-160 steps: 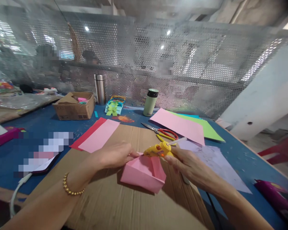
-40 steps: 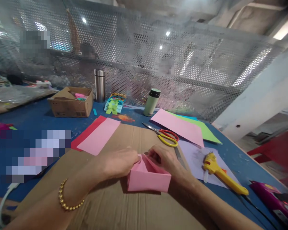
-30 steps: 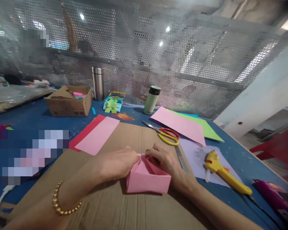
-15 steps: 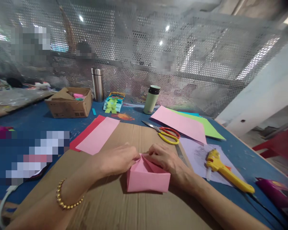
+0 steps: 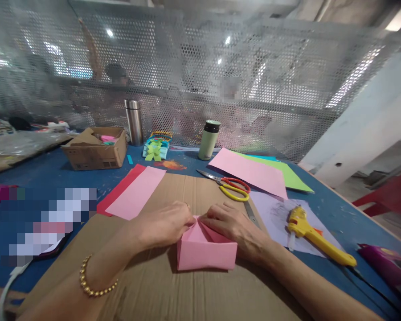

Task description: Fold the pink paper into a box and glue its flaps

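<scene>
A folded pink paper box sits on a sheet of brown cardboard in front of me. My left hand and my right hand meet at the box's far rim, fingertips pinched together on the pink paper there. A gold bead bracelet is on my left wrist. The yellow glue gun lies to the right on a pale sheet, apart from both hands.
Red-and-yellow scissors and a metal ruler lie behind my right hand. Pink, red and green paper sheets lie around. A cardboard box, a steel flask and a green bottle stand at the back by a perforated metal screen.
Five seconds ago my right hand held the glue gun at the box; it now lies on the right. Since one second ago both hands stay pressed on the box's far rim.
</scene>
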Demonstrator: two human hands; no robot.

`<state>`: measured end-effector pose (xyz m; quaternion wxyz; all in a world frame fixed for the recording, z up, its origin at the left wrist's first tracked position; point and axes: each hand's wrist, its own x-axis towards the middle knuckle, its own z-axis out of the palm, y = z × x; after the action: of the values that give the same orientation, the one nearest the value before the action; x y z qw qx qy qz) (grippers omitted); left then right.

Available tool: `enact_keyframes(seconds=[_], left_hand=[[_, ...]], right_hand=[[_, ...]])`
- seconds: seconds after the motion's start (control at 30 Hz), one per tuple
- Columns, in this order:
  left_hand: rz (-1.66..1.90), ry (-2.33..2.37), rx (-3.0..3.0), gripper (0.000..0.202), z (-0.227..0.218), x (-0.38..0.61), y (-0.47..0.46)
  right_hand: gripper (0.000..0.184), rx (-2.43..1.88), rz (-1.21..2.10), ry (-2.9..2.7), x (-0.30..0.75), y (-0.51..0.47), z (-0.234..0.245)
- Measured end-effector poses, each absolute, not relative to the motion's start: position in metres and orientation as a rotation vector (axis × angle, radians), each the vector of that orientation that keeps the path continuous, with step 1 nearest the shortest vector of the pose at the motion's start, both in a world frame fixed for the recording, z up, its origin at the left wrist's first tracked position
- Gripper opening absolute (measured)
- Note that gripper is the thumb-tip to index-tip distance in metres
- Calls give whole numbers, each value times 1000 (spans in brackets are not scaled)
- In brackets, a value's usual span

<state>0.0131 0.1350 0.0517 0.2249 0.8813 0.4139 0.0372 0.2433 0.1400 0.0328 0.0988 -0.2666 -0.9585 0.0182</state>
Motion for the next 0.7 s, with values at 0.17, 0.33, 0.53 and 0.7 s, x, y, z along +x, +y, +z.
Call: enact_keyframes(seconds=[0.17, 0.33, 0.53, 0.7], left_hand=[[88, 1122, 2468, 37, 51, 13, 135], [129, 1153, 2501, 28, 49, 14, 135], [104, 1144, 2457, 33, 47, 15, 136], [119, 1189, 2410, 32, 45, 14, 137]], right_hand=[[23, -742, -59, -2874, 243, 143, 32], [21, -731, -71, -2919, 241, 142, 33], [19, -786, 192, -2772, 242, 137, 38], [15, -786, 441, -2659, 249, 140, 38]])
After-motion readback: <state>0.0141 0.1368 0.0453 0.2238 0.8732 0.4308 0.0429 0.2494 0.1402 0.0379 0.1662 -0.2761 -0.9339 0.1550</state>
